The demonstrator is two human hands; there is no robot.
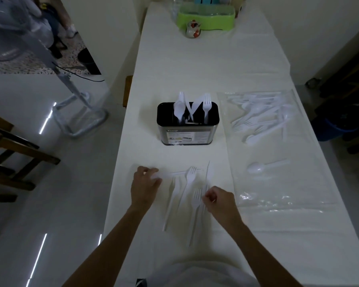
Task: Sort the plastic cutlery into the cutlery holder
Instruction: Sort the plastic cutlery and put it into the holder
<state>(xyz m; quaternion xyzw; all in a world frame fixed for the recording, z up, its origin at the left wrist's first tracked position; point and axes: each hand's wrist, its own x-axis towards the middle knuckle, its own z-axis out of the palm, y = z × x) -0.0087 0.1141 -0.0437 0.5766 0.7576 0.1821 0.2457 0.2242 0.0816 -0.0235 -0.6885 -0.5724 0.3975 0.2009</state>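
Note:
A black cutlery holder [188, 129] stands mid-table with white spoons, knives and a fork upright in it. In front of me lie several loose white forks [190, 179] and knives [208, 172]. My left hand [144, 187] pinches the bowl end of a white spoon [175, 173] that lies crosswise on the table. My right hand [220, 201] is curled beside a fork [197, 200], fingertips closed at a thin white handle; whether it grips it is unclear.
A clear plastic sheet [298, 183] on the right carries a pile of white cutlery [259, 119] and a lone spoon [257, 167]. A green tray [207, 19] and small pot [193, 29] stand at the far end. Wooden chair [13, 154] at left.

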